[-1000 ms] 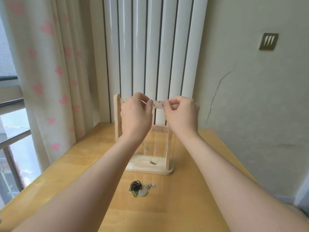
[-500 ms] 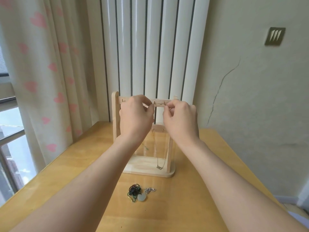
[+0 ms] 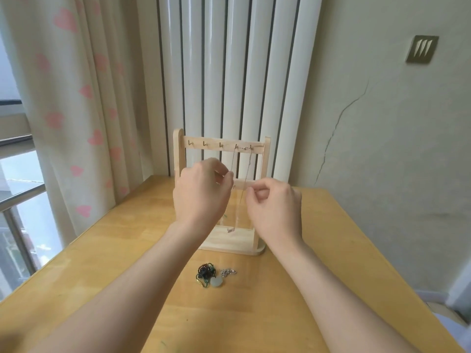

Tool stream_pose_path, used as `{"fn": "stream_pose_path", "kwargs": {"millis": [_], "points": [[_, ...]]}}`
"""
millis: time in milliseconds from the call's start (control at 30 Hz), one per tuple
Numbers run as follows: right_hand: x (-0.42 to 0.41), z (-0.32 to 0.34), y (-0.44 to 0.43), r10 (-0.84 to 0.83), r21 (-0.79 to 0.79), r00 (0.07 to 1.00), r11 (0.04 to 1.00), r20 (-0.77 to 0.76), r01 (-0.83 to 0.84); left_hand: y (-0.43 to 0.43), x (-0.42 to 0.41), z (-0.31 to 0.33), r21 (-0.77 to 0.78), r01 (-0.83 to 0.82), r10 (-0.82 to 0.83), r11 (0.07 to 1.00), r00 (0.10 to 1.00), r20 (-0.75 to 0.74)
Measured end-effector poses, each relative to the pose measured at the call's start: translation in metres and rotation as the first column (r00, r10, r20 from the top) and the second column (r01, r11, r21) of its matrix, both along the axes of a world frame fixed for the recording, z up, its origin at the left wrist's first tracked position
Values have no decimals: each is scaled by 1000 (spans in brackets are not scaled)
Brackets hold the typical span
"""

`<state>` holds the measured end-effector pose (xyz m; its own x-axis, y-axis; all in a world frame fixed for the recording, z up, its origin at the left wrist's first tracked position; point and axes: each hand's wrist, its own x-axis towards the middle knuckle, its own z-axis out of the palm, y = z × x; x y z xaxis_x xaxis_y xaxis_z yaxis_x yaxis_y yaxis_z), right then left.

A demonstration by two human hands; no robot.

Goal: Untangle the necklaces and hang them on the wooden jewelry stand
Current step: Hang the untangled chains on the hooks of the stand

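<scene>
Silver necklace (image 3: 247, 171) hangs from the two rightmost hooks of the wooden jewelry stand (image 3: 178, 159), pendant near its base. Left hand (image 3: 201, 192) and right hand (image 3: 275, 207) hover before the stand's lower bar, fingers curled beside the chain; whether they pinch it I cannot tell. Tangled necklaces (image 3: 207, 273) lie on the table (image 3: 102, 250) before the stand.

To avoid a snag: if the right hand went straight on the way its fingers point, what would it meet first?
The right hand would probably meet the thin silver chain necklace first, though depth is unclear.
</scene>
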<state>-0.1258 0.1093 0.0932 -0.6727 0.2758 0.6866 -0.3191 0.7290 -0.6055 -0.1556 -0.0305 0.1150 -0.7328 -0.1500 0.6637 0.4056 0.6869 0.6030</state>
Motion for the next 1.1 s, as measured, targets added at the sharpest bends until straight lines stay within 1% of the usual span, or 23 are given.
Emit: {"fn": "stream_pose_path", "kwargs": {"millis": [100, 167, 233, 300, 400, 467, 600, 667, 767, 900, 1033, 1100], "points": [[20, -35, 0, 58, 28, 988, 998, 141, -62, -11, 15, -40, -40, 47, -45, 998, 997, 56], [31, -58, 2, 80, 100, 959, 989, 273, -111, -18, 24, -71, -80, 84, -74, 993, 989, 129], [38, -82, 5, 47, 208, 929, 969, 367, -132, -23, 33, -102, -104, 119, -98, 987, 978, 185], [42, -98, 8, 14, 265, 918, 956, 397, -129, -26, 39, -125, -97, 159, -136, 983, 969, 207], [41, -116, 9, 41, 251, 910, 955, 414, -157, -27, 43, -140, -116, 205, -175, 972, 958, 229], [37, -123, 7, 108, 237, 905, 946, 411, -220, -26, 41, -142, -116, 240, -207, 964, 949, 238], [31, -127, 5, 193, 337, 868, 866, 457, -370, -24, 39, -148, -151, 281, -232, 948, 932, 280], [30, -125, 5, 213, 340, 847, 847, 488, -409, -22, 39, -150, -167, 302, -244, 939, 924, 296], [28, -123, 3, 196, 319, 849, 866, 490, -384, -19, 39, -150, -190, 329, -265, 925, 917, 298], [28, -123, 2, 125, 385, 870, 860, 476, -334, -15, 39, -150, -213, 368, -297, 905, 905, 304], [32, -120, 2, 82, 421, 905, 865, 417, -273, -15, 41, -147, -174, 363, -304, 915, 906, 293], [34, -117, 3, 66, 405, 919, 883, 389, -235, -16, 43, -146, -141, 367, -317, 919, 904, 288]]}}
